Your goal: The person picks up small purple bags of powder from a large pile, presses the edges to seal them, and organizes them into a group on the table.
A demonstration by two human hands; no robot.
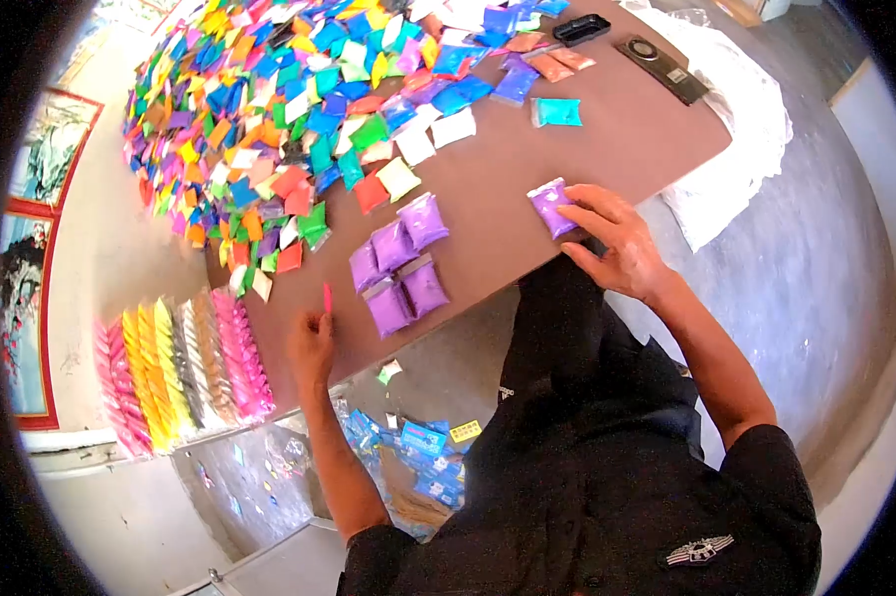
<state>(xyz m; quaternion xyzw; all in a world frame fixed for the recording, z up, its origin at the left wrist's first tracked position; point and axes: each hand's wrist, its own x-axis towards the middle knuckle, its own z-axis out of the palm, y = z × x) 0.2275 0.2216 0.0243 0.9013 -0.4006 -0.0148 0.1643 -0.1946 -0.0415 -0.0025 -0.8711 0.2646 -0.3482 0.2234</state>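
Note:
My left hand (312, 348) is closed at the near left of the brown table (508, 223). A thin pink-red strip (328, 297) sticks up from its fingers; its kind cannot be made out. Toward the table's front edge, my right hand (619, 246) has its fingers and thumb on the right side of a small purple packet (549, 207). Between my hands lies a cluster of several purple packets (392, 245), side by side in clear plastic wrapping.
A big heap of many-coloured packets (299, 109) covers the far left. Twisted coloured strands (185, 368) lie at the left end. At the far right are a black tray (581, 30), a dark flat device (660, 68) and white sheeting (731, 129). Blue packaging (423, 442) lies below the table.

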